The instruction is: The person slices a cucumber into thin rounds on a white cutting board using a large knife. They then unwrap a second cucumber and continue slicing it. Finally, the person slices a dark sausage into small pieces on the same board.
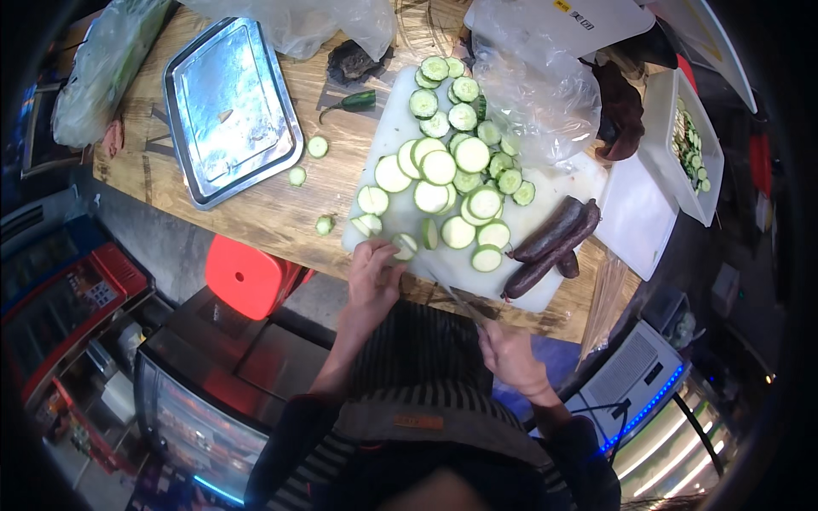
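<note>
My right hand [511, 358] grips the handle of a kitchen knife [461, 300], its blade angled up and left over the near edge of a white cutting board [537, 223]. At that board's lower left corner is my left hand [372, 278], fingers curled beside a round zucchini slice [405, 246]; whether they pinch anything is hidden. One slice [430, 234] stands on edge between hand and blade. Pale zucchini rounds [438, 167] and smaller cucumber rounds [463, 117] spread over the board. Dark sausages [553, 252] lie at its right side.
Left on the wooden table [255, 223] are a metal tray [230, 115] and a green chili pepper [358, 101]. Plastic bags [537, 96] cover the board's far right. Wooden skewers [604, 300] and a white container of cut vegetables [687, 147] are rightward. A red stool [243, 274] stands below.
</note>
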{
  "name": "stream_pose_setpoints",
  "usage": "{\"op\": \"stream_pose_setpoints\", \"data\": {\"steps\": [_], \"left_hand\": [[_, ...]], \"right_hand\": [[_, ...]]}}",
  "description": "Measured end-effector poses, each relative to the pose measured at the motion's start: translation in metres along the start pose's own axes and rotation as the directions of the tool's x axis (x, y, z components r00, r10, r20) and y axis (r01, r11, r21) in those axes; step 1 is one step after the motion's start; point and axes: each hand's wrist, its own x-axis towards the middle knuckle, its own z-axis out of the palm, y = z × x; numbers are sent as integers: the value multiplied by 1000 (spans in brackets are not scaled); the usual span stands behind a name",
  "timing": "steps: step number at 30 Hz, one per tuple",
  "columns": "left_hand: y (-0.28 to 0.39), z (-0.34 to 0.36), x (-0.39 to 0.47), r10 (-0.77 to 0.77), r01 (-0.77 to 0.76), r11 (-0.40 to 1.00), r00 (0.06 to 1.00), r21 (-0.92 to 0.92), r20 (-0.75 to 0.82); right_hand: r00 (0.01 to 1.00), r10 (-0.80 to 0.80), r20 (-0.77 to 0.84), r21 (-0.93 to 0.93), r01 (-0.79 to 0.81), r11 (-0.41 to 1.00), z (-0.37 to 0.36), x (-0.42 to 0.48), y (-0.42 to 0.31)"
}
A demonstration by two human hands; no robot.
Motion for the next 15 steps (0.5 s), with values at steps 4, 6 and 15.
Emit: {"op": "stream_pose_setpoints", "data": {"steps": [4,6,15], "left_hand": [[-17,9,-4,0,0,999,1000,51,6],[-16,7,-3,-8,7,997,1000,74,17],[-11,6,-3,-8,7,999,1000,47,13]], "right_hand": [[999,0,51,-60,3,998,6,0,-1],[998,8,62,-80,-3,997,6,1,-2],[983,51,176,-127,-29,992,6,13,-1]]}}
